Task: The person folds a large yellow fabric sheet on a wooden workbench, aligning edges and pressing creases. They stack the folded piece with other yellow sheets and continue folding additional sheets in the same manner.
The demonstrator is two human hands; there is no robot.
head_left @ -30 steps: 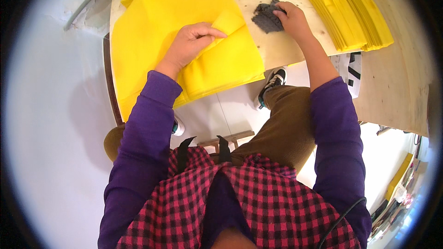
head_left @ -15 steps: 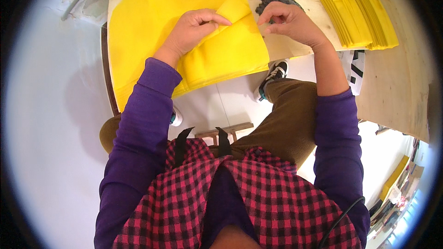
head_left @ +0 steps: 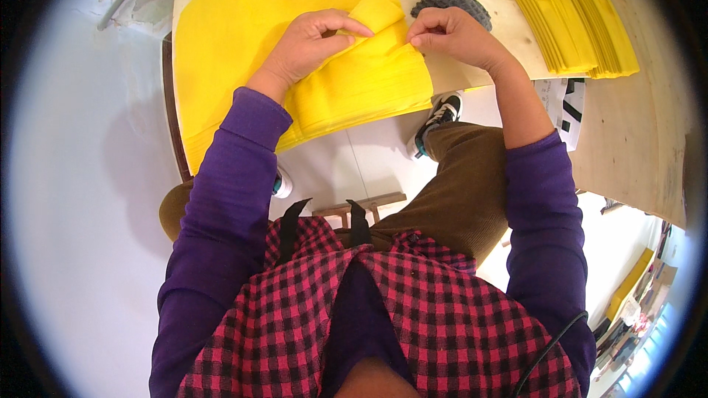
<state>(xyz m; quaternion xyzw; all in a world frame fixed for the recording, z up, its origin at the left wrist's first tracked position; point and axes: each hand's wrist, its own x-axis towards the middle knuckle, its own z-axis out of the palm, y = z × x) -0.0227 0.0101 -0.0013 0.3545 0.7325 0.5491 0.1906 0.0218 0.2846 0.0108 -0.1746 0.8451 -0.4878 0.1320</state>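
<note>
A stack of thin yellow fabric sheets (head_left: pixel 236 44) lies on a pale wooden table, its near edge hanging slightly over the front. On top of it rests my left hand (head_left: pixel 310 47), thumb and forefinger closed on a turned-up fold of the top sheet. My right hand (head_left: pixel 457 38) is at the stack's right side, where its thumb and forefinger pinch the edge of a yellow sheet. Between the two hands the fabric is drawn up into a small crease. Just behind my right hand sits a crumpled dark grey textured cloth (head_left: pixel 461 1).
A pile of folded yellow fabric (head_left: pixel 564 18) stands at the table's far right. The wooden tabletop (head_left: pixel 472 73) shows between the two yellow piles. My legs and a wooden stool part (head_left: pixel 361 206) are below the front edge. A white wall (head_left: pixel 81 177) closes off the left.
My right hand has moved slightly left and down, and its fingers have closed on the sheet's edge. The fabric beside it is now pulled up. My left hand has stayed nearly in place.
</note>
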